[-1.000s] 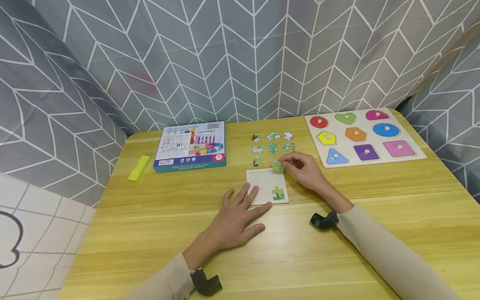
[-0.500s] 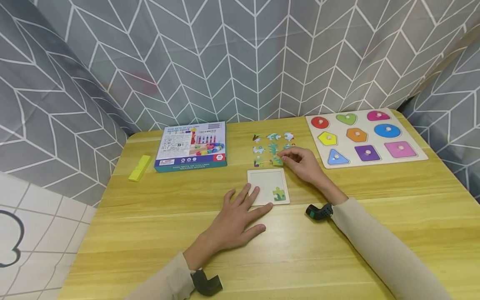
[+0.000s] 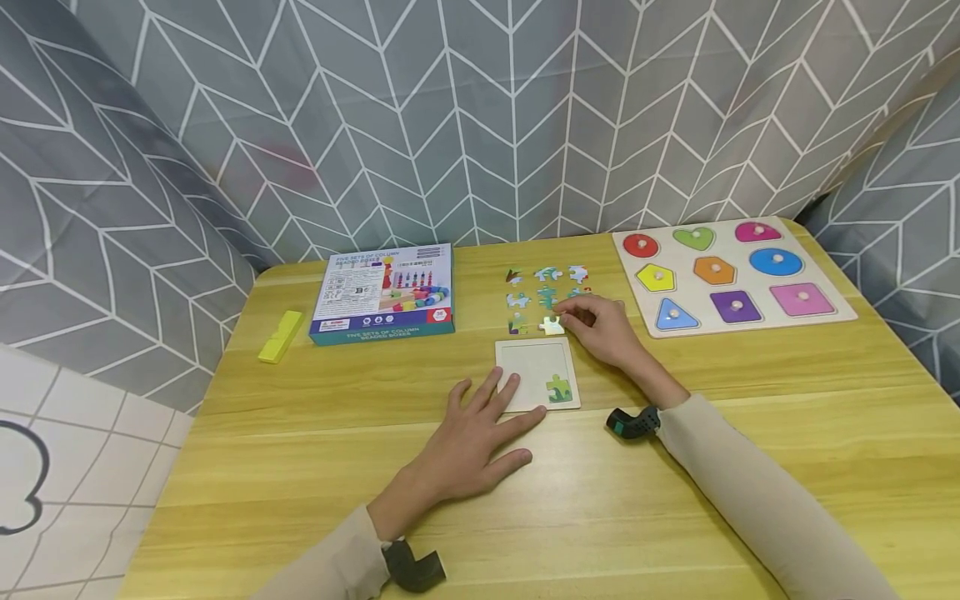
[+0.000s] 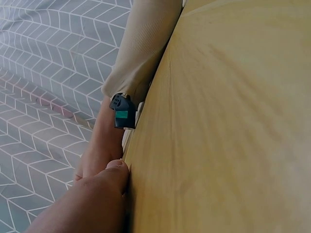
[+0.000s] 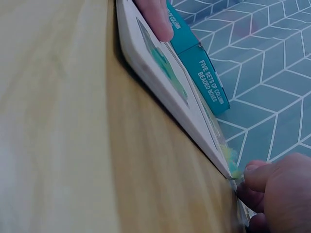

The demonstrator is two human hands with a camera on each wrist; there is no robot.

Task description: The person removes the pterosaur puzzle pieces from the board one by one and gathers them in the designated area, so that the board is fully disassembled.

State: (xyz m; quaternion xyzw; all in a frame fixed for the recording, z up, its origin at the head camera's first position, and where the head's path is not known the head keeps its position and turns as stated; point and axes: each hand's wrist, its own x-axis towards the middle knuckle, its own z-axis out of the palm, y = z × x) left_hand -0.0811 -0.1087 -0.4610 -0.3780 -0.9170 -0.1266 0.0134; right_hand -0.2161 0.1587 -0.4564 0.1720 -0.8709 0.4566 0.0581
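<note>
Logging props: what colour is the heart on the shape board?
Green heart, clearest in the head view.

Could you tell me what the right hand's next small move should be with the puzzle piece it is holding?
Probably carry the piece toward the person, over the tray. The right hand pinches it just beyond the tray's far edge, only one piece sits in the tray, and the left hand steadies its near corner.

I read "FIVE SETS OF COLUMN BEADED BOXES" on my teal box's (image 5: 204,68) side; "36" sits on its lid's red badge.
</note>
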